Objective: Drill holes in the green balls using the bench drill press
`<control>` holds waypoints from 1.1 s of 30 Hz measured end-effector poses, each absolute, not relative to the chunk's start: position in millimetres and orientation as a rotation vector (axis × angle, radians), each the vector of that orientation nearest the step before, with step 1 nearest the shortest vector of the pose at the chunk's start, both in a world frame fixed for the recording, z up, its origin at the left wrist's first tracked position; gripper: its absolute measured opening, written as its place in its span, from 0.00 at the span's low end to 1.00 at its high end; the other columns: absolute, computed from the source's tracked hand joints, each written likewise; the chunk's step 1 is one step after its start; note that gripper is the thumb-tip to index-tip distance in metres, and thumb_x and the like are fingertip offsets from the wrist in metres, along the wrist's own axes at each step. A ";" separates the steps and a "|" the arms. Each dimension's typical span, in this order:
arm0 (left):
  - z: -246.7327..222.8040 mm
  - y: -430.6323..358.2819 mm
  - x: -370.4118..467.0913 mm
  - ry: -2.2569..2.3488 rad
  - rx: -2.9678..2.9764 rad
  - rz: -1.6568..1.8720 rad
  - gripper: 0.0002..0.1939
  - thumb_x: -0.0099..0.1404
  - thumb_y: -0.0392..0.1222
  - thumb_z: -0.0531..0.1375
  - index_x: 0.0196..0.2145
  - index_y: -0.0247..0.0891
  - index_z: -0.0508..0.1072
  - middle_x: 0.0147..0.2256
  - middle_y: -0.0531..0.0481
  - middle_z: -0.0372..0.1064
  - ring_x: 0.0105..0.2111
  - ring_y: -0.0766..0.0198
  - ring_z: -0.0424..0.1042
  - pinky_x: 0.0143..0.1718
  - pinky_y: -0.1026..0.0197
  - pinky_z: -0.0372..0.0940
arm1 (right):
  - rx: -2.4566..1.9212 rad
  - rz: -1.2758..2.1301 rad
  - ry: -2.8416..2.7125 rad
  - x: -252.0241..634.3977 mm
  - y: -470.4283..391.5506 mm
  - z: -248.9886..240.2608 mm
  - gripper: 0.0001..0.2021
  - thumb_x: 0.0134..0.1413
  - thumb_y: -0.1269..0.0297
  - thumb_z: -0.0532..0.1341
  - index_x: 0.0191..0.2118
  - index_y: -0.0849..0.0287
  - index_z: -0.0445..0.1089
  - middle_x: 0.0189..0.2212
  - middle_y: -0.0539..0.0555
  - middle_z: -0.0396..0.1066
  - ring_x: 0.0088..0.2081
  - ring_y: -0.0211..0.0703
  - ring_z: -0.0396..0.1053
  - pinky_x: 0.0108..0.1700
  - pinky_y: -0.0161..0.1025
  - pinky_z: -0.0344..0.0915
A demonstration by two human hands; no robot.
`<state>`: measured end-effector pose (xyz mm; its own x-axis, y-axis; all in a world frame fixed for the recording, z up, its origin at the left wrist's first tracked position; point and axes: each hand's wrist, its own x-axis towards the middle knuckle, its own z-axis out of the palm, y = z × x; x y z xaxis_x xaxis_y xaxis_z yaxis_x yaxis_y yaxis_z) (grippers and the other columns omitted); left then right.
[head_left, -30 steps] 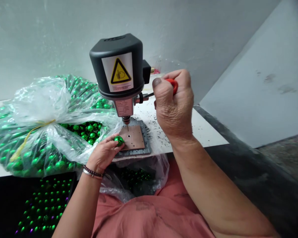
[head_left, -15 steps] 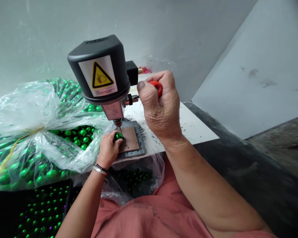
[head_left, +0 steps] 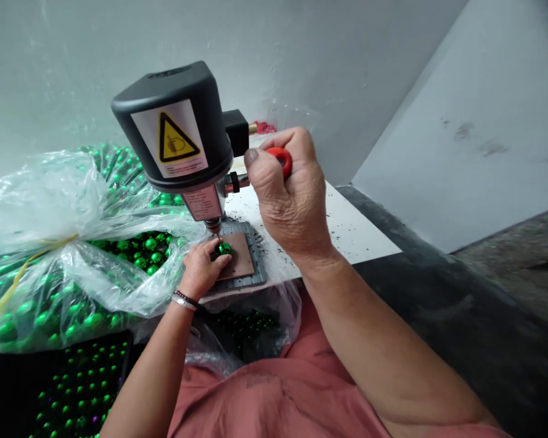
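Fingers of my left hand [head_left: 200, 269], half curled, grip a green ball [head_left: 225, 248] directly below the drill [head_left: 173, 131]; my right hand [head_left: 293, 204] wraps the red knob [head_left: 279, 152] to the drill's right. I reckon a loose grip could let the ball roll, exposing fingers to the bit [head_left: 218, 236].

Pretty sure this is a small workshop, tbh. There's a drill press [head_left: 173, 121] with a yellow warning sticker [head_left: 171, 141], dark bits [head_left: 242, 212] scattered over the white surface [head_left: 349, 234], a huge plastic bag [head_left: 45, 188] stuffed with shiny green balls [head_left: 150, 244], plus a scuffed wall [head_left: 461, 176].
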<state>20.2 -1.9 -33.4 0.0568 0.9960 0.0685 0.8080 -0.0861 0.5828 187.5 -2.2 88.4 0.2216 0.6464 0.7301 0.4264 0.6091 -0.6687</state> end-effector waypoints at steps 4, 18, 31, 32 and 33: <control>-32.0 -0.5 20.0 1.801 1.908 0.634 0.22 0.56 0.46 0.61 0.49 0.40 0.74 0.42 0.46 0.75 0.44 0.55 0.70 0.46 0.55 0.62 | -0.974 0.178 -1.387 188.5 -3.2 86.8 0.12 0.57 0.53 0.52 0.32 0.57 0.58 0.26 0.44 0.59 0.29 0.25 0.65 0.29 0.26 0.63; -36.3 -5.2 21.2 1.894 1.911 0.622 0.24 0.57 0.48 0.62 0.52 0.41 0.72 0.46 0.42 0.73 0.48 0.51 0.69 0.48 0.53 0.61 | -1.004 0.059 -1.468 192.1 -23.1 59.5 0.04 0.54 0.63 0.55 0.31 0.56 0.59 0.20 0.43 0.59 0.20 0.26 0.55 0.27 0.29 0.61; -34.3 -8.0 23.9 1.913 1.898 0.606 0.23 0.59 0.48 0.61 0.52 0.40 0.72 0.48 0.43 0.73 0.49 0.50 0.68 0.49 0.52 0.60 | -0.992 0.068 -1.331 182.1 -20.2 31.0 0.05 0.54 0.63 0.56 0.36 0.57 0.61 0.24 0.46 0.65 0.23 0.28 0.63 0.27 0.29 0.62; -34.2 -8.1 24.0 1.908 1.889 0.609 0.23 0.59 0.48 0.61 0.52 0.40 0.72 0.48 0.43 0.73 0.49 0.50 0.67 0.48 0.52 0.60 | -0.998 0.101 -1.313 180.9 -19.9 28.8 0.06 0.54 0.62 0.56 0.36 0.57 0.61 0.23 0.46 0.65 0.23 0.28 0.63 0.26 0.29 0.62; -34.3 -8.1 24.0 1.904 1.885 0.609 0.24 0.59 0.48 0.61 0.52 0.39 0.72 0.48 0.43 0.73 0.49 0.50 0.67 0.49 0.53 0.60 | -1.004 0.130 -1.299 179.8 -19.3 26.6 0.06 0.55 0.62 0.56 0.37 0.57 0.61 0.23 0.45 0.64 0.22 0.28 0.63 0.26 0.30 0.63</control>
<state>24.0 -8.1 -34.3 -0.0179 0.9995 0.0263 0.8293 0.0001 0.5588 179.8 -19.3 26.6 0.3236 0.5960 0.7349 0.4386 0.5937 -0.6746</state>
